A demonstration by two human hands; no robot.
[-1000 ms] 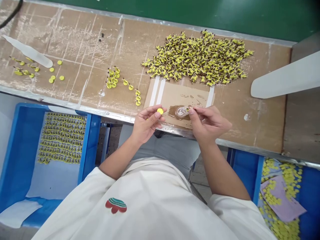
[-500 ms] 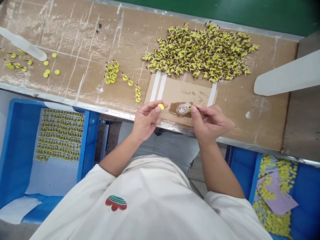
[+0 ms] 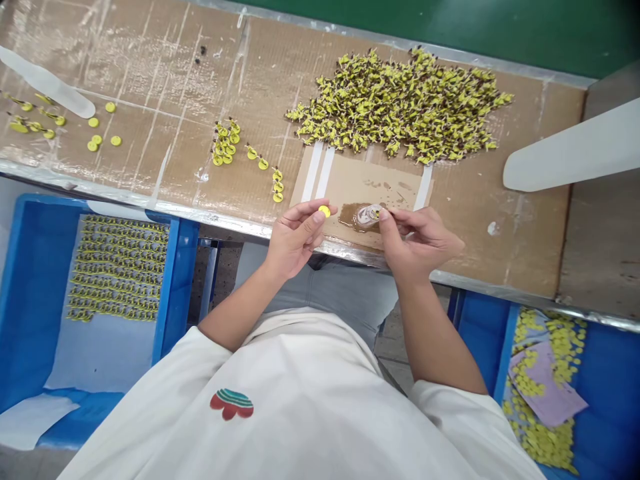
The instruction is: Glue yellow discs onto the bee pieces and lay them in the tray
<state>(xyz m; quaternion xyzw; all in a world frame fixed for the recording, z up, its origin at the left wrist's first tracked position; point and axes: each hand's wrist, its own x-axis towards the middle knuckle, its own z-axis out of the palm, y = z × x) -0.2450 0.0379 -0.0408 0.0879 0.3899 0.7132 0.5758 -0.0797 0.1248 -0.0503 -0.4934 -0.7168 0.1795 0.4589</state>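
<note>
My left hand (image 3: 299,235) is closed in a pinch on a small round yellow disc (image 3: 325,211) at the table's front edge. To its right, my right hand (image 3: 419,240) pinches a tiny yellow-and-dark figure (image 3: 377,214), mostly hidden by the fingertips. The figure is at the right side of a whitish, wet glue-like blob (image 3: 367,215), which sits in a brown wet patch on a cardboard sheet (image 3: 345,175). Whether the figure touches the blob I cannot tell. Behind the sheet lies a big heap of similar yellow-and-dark figures (image 3: 400,107).
Several discs with figures on them (image 3: 227,141) stand left of the sheet. Loose yellow discs (image 3: 116,141) lie farther left. A blue bin (image 3: 173,287) at left holds rows of pieces; another blue bin (image 3: 607,393) at right holds discs. White sleeve-like shapes (image 3: 575,148) reach in from both sides.
My right hand has moved slightly left, bringing the small figure closer to the whitish blob. My left hand keeps its pinch on the disc, and the view has shifted a little.
</note>
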